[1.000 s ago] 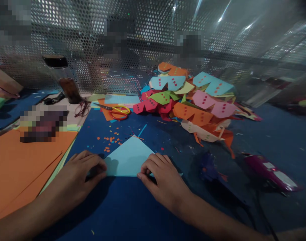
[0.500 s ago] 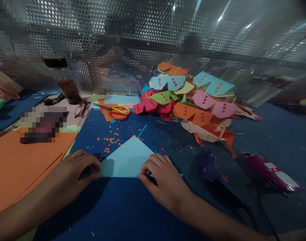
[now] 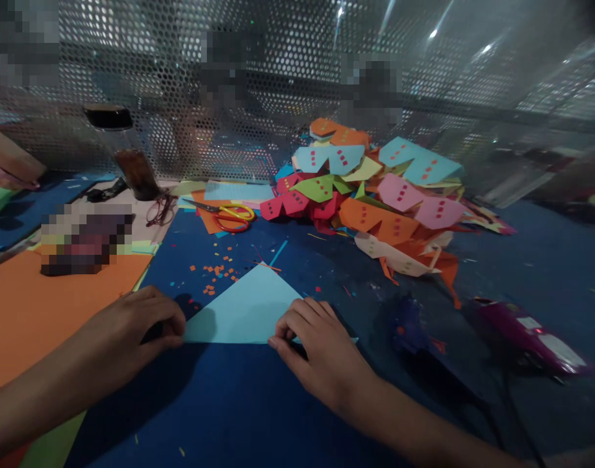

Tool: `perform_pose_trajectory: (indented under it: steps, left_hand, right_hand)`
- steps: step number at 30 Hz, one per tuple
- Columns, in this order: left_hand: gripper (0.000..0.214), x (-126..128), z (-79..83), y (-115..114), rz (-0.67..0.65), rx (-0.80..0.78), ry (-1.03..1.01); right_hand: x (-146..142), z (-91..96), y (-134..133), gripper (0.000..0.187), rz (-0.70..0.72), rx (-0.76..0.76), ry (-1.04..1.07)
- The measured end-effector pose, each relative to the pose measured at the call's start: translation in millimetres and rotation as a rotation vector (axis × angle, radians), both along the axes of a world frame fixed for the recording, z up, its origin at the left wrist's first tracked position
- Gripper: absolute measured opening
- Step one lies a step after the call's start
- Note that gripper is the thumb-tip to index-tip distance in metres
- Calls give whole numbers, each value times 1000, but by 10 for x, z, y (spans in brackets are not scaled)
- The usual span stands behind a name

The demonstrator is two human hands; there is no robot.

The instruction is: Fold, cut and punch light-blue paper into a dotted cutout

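A light blue sheet of paper (image 3: 249, 309), folded into a triangle, lies flat on the dark blue table with its tip pointing away from me. At its left corner, my left hand (image 3: 151, 322) has thumb and fingers closed on the paper's edge. My right hand (image 3: 312, 338) rests on the right half, its curled fingers pressing the paper near the folded front edge. The right corner pokes out beyond that hand.
Folded paper shapes (image 3: 375, 182) in many colours are heaped at the back. Scissors (image 3: 224, 213) lie left of them, near a bottle (image 3: 136, 169) and glasses (image 3: 161, 209). Orange sheets (image 3: 49, 312) cover the left. A dark blue tool with a cord (image 3: 409, 331) and a purple object (image 3: 529, 338) lie right.
My left hand has slid a little to the left along the folded edge, out to the corner. My right hand and the paper have stayed nearly in place.
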State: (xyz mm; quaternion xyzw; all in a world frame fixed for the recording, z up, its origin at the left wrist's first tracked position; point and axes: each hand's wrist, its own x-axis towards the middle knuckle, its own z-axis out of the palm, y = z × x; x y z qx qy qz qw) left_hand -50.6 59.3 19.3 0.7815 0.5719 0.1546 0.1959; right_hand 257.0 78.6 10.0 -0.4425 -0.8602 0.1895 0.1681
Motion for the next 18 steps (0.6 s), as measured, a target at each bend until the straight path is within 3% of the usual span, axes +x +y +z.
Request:
perform_pose_trajectory:
  steps: [7,13,18]
  left_hand:
    - [11,-23,-43,-10,-59,42,4]
    - [10,219,-65,-35,-158,101,-43]
    - [11,395,-138,-44,-157,138,-102]
  right_hand:
    - [4,-20,-1,11,7,15,28]
    - [6,-8,-6,11,8,28,20]
    - [-12,-10,-9,11,-1,42,6]
